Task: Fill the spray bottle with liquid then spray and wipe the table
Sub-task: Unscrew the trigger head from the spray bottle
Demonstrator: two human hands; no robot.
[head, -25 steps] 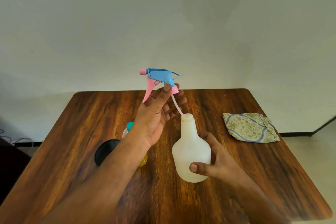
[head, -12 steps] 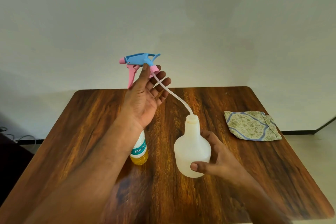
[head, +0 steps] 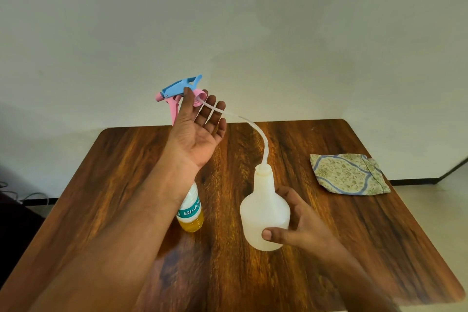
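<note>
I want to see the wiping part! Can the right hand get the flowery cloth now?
Probably not yet. The right hand grips the white spray bottle; the cloth lies nearby on its side with nothing between, so it must let go first.

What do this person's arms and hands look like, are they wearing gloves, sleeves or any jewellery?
Both are bare. The left hand and the right hand wear no gloves, and no rings show on the fingers in view. Neither wrist carries a watch or bracelet. Both forearms are uncovered right down to the bottom edge of the picture, so no sleeve is visible; anything worn higher up lies out of frame.
</note>
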